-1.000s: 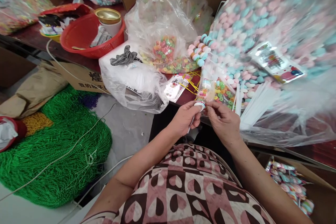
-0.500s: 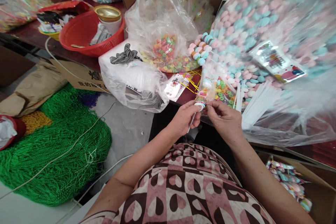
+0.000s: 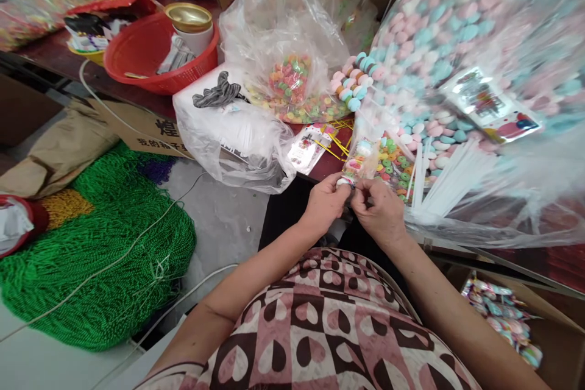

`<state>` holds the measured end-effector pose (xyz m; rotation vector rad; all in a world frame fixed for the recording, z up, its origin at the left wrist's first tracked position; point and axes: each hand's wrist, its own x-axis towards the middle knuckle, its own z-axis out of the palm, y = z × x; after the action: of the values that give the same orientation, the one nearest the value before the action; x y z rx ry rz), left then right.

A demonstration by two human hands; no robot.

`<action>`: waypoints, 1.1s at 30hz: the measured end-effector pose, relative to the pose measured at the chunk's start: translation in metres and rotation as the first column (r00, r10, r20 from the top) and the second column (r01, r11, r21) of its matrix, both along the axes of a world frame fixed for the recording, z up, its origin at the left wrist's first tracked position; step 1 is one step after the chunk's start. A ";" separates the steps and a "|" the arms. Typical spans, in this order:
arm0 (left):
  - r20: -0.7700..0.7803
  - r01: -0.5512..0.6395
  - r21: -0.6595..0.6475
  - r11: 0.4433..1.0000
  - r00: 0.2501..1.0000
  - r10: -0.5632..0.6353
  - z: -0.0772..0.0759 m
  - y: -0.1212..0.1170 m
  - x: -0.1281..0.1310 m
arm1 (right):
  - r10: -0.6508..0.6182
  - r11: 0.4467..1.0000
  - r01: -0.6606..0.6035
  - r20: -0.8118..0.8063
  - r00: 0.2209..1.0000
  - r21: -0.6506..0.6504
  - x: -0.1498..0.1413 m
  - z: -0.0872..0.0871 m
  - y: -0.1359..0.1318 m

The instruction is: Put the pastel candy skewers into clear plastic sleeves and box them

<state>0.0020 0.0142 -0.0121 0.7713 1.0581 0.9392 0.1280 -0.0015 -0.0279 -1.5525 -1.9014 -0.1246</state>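
Beads [image 3: 91, 256], green, heaped on the floor at 8 o'clock, w/ white cord [image 3: 137, 244] trailing across them. Red basket [image 3: 158, 52] at 11 o'clock on the counter [image 3: 55, 55], gold-lidded jar [image 3: 188, 18] standing in it. Just right of it, clear bag of white stuff [image 3: 228, 134] w/ a grey striped cloth [image 3: 217, 92] on top, hanging over the counter edge. Behind that, bag of multicolour ring candies [image 3: 292, 82] at 12 o'clock.

Centre: left hand [image 3: 324, 204] and right hand [image 3: 377, 216] touching each other, just below the counter edge. Both closed, fingertips pinched on the lower end of the candy skewer [image 3: 356, 161] – a short stack of coloured rings in a clear sleeve, tilted up and away toward 12 o'clock, base at the fingers. Can't tell which hand bears most of the grip. Ring candies loose [image 3: 393, 164] just right of the skewer.

White sticks [image 3: 448, 177] in a bunch at 2 o'clock, fanning right, near the right hand. Above them a big clear bag of pink and blue candies [image 3: 457, 30], filling the upper right, w/ a printed card [image 3: 491, 103] lying against it. Box of wrapped finished pieces [image 3: 503, 317] at 4 o'clock, low, beside the right forearm.
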 end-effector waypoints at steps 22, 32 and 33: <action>0.443 0.193 -0.164 0.967 0.891 -0.102 0.004 0.003 -0.013 | 0.084 0.996 -0.087 -0.116 0.990 -0.023 0.012 0.021 0.009; 0.230 0.065 -0.162 0.985 0.973 -0.026 0.011 0.000 -0.007 | -0.002 0.995 -0.010 0.116 0.993 0.101 0.010 0.010 0.016; 0.211 0.047 -0.157 0.987 0.977 -0.013 0.011 -0.001 -0.006 | -0.004 0.992 -0.013 0.134 0.991 0.125 0.009 0.010 0.016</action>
<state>-0.0035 0.0137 -0.0015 0.5409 0.9223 0.8763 0.1374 0.0144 -0.0184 -1.4877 -1.9595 -0.3480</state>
